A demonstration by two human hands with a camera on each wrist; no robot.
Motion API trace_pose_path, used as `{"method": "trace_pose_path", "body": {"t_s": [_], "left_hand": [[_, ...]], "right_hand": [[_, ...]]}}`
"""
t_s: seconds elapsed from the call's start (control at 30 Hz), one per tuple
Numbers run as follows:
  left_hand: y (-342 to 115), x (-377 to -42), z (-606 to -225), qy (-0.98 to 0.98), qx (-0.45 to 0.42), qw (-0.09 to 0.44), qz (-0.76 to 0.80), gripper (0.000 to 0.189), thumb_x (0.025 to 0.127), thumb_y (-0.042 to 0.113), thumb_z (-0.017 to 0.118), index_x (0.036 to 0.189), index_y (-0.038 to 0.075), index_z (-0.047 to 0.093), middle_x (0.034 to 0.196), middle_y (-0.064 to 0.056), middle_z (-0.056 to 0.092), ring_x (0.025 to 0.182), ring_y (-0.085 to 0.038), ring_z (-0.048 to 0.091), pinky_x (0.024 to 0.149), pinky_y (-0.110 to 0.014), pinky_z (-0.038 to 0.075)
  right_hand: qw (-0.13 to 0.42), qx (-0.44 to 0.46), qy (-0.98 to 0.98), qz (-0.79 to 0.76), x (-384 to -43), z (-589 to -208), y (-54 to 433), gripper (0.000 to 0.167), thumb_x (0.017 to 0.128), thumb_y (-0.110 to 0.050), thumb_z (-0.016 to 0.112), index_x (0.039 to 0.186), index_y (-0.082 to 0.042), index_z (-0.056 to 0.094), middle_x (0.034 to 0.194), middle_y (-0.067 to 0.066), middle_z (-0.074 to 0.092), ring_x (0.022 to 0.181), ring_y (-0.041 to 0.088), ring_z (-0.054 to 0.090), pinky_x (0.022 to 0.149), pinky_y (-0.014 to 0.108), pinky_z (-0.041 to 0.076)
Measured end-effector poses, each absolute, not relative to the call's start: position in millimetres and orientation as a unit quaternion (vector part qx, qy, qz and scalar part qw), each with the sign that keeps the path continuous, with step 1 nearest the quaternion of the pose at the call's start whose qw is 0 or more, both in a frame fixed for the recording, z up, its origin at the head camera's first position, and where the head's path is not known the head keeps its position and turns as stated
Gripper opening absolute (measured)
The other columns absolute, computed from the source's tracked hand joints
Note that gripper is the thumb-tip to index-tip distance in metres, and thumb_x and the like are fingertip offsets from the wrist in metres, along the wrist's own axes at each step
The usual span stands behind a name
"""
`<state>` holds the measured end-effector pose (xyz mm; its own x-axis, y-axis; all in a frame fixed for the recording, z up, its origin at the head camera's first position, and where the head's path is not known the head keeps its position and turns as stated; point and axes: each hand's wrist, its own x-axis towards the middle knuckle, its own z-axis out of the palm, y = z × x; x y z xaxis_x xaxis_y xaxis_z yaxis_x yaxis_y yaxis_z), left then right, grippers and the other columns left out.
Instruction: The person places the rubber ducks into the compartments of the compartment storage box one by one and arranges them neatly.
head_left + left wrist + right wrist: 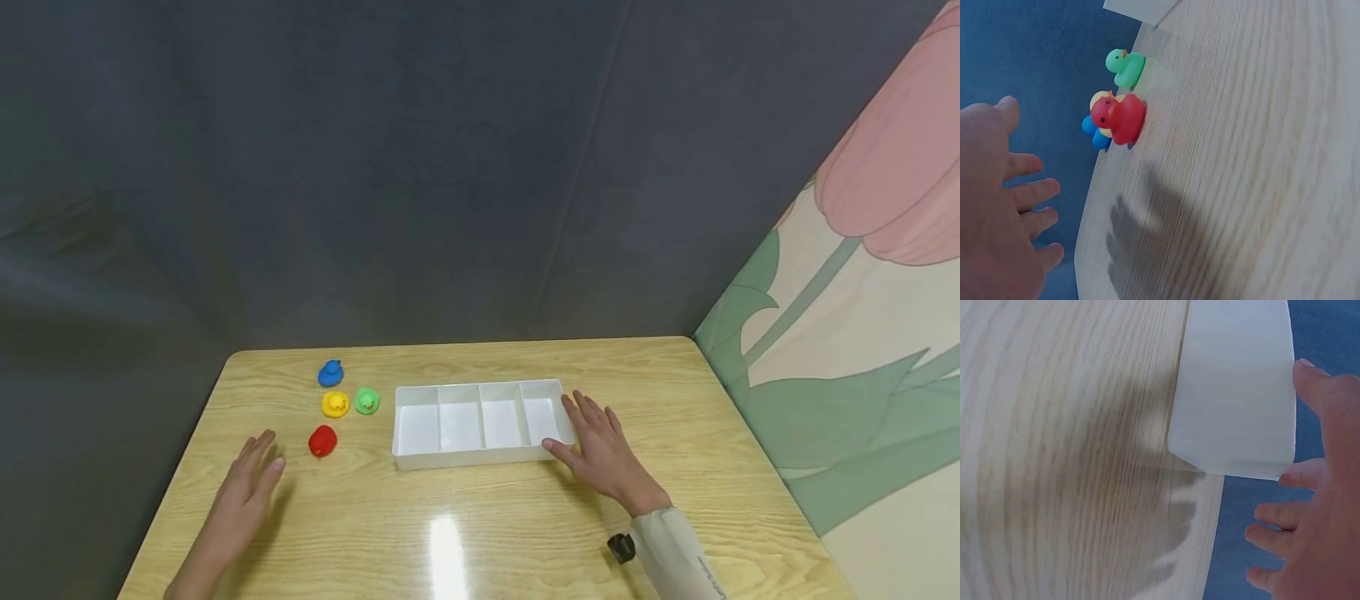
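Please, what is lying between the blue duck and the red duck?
In the head view, the yellow duck lies between the blue duck and the red duck; the green duck sits beside the yellow one, not between.

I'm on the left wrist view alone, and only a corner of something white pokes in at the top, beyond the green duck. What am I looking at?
Observer: From the head view it's a white tray with four empty compartments in one row.

Operator: Thanks. From here the red duck covers much of the yellow duck. Are those two touching?

Observer: No, they stand apart: the head view shows a narrow strip of bare table between them.
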<state>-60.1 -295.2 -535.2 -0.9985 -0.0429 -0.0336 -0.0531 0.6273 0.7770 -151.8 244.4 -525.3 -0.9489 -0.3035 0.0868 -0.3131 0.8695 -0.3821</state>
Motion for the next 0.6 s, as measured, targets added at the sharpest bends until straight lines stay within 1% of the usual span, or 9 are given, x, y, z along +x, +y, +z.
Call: {"method": "trace_pose_path", "body": {"t_s": [0.1, 0.27, 0.5, 0.6], "left_hand": [[-291, -66, -538, 0.902, -0.016, -0.002, 0.431, 0.07, 0.116, 0.038, 0.043, 0.164, -0.009, 0.024, 0.171, -0.037, 0.02, 0.16, -0.062, 0.006, 0.123, -0.083, 0.008], [-284, -73, -542, 0.904, -0.004, -0.011, 0.428, 0.068, 0.115, 0.035, 0.048, 0.162, -0.011, 0.029, 0.17, -0.038, 0.022, 0.159, -0.063, 0.009, 0.125, -0.081, 0.008], [-276, -80, -545, 0.913, 0.015, -0.022, 0.406, 0.062, 0.113, 0.03, 0.054, 0.156, -0.012, 0.04, 0.168, -0.041, 0.025, 0.156, -0.066, 0.015, 0.122, -0.083, 0.01], [-272, -83, -547, 0.92, 0.017, -0.022, 0.391, 0.061, 0.112, 0.03, 0.057, 0.155, -0.011, 0.043, 0.167, -0.041, 0.027, 0.155, -0.066, 0.017, 0.121, -0.084, 0.012]], "right_hand": [[0.013, 0.159, -0.967, 0.2, -152, -525, 244, 0.087, 0.1, -0.052, 0.069, 0.162, 0.001, 0.039, 0.169, 0.031, 0.037, 0.156, 0.053, 0.036, 0.126, 0.075, 0.022], [0.012, 0.16, -0.966, 0.204, -152, -524, 244, 0.088, 0.1, -0.052, 0.07, 0.162, 0.002, 0.039, 0.168, 0.032, 0.037, 0.156, 0.054, 0.035, 0.126, 0.075, 0.022], [0.009, 0.157, -0.965, 0.21, -150, -521, 244, 0.088, 0.1, -0.052, 0.07, 0.162, 0.002, 0.039, 0.168, 0.032, 0.037, 0.157, 0.054, 0.035, 0.127, 0.075, 0.021], [0.013, 0.157, -0.966, 0.207, -149, -520, 244, 0.087, 0.1, -0.052, 0.07, 0.161, 0.002, 0.04, 0.167, 0.033, 0.038, 0.156, 0.054, 0.036, 0.126, 0.076, 0.022]]}}
